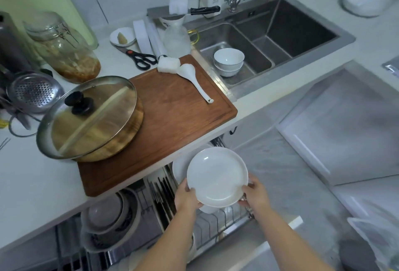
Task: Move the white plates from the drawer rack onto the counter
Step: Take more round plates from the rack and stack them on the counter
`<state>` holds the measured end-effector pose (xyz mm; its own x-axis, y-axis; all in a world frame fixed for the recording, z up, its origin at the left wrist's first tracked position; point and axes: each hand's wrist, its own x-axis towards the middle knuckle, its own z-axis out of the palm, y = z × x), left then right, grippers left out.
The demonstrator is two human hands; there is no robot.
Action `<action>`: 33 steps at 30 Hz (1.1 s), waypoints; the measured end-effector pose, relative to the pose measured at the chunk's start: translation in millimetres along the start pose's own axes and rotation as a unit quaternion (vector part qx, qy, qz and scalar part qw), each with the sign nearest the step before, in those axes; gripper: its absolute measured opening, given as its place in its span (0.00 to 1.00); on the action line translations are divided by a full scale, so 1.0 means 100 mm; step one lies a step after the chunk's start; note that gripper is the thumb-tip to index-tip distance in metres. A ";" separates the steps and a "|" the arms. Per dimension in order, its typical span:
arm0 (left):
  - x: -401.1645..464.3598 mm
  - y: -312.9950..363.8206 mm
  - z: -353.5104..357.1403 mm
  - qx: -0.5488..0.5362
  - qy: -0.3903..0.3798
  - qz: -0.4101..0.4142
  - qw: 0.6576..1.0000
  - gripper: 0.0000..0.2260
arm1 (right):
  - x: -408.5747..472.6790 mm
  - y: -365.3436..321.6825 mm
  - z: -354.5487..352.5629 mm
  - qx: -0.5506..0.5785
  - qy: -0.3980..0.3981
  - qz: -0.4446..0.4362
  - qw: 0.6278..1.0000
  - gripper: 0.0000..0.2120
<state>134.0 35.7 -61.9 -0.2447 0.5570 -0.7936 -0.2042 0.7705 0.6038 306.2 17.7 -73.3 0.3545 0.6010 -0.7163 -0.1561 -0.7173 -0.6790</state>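
We see glass pot lid (86,117) on wooden cutting board (172,115) on counter (32,184). Left hand (186,197) grips white plate (217,177) by left rim; plate held above open drawer rack (220,223). Right hand (255,195) grips right rim, thumb over edge. Second plate (180,168) behind, in rack.

I stand in a home kitchen: a pale worktop (32,184) carries a brown wooden cutting board (172,119), beside a stainless steel double sink (280,39) holding white bowls (228,61), above an open drawer rack (220,221) of dishes and knives.
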 end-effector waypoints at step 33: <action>-1.67 0.87 2.32 0.103 -0.200 0.143 0.964 0.23 | -0.03 -1.33 -2.53 0.130 0.082 -0.114 0.982 0.19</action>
<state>377.0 81.6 105.6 0.1299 0.7986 -0.5877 0.0205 0.5904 0.8069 559.3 21.4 59.7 0.5483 0.6544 -0.5206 -0.2786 -0.4441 -0.8516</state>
